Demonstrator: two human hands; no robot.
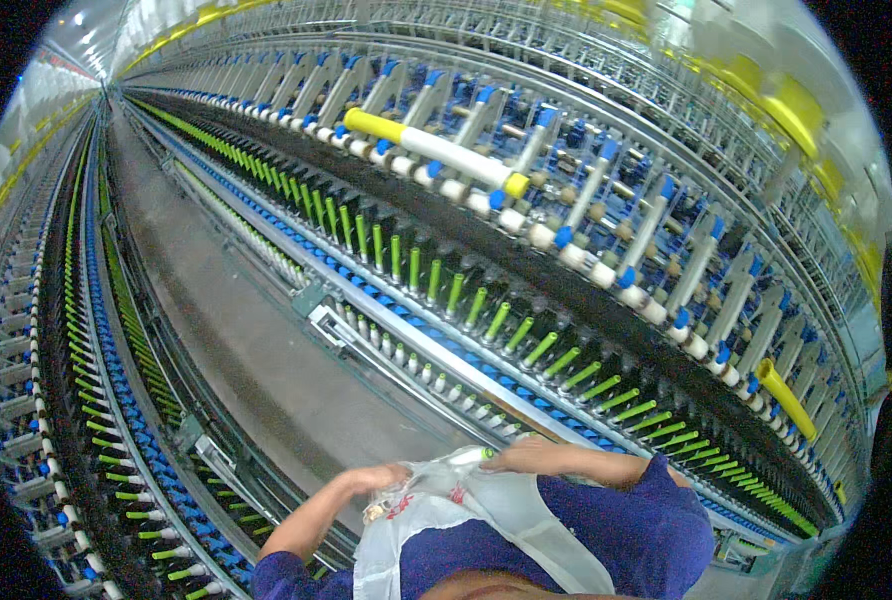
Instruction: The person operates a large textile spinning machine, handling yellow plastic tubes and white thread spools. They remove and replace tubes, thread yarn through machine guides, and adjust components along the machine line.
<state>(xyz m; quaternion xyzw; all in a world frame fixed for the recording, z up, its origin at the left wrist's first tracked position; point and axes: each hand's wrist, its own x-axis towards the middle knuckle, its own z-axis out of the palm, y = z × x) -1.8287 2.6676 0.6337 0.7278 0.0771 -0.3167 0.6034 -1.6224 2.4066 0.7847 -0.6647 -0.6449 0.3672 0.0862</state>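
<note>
A white translucent plastic bag (pixel 424 505) with red print hangs like an apron from straps at my neck, over a dark blue top. My left hand (pixel 378 478) is closed on the bag's left edge, its fingertips partly hidden. Something small and pale, too blurred to name, shows just below it. At the bag's upper right, my right hand (pixel 526 456) has its fingers closed at the green end of a white bobbin (pixel 471 457). That bobbin lies tilted across the bag's mouth.
A long spinning frame runs along the right, with a row of green-tipped spindles (pixel 415 268) and a blue belt (pixel 436 317). A yellow-ended white tube (pixel 436 149) and a yellow tube (pixel 786 400) rest on it. Another frame (pixel 76 350) lines the left of the grey aisle floor (pixel 226 310).
</note>
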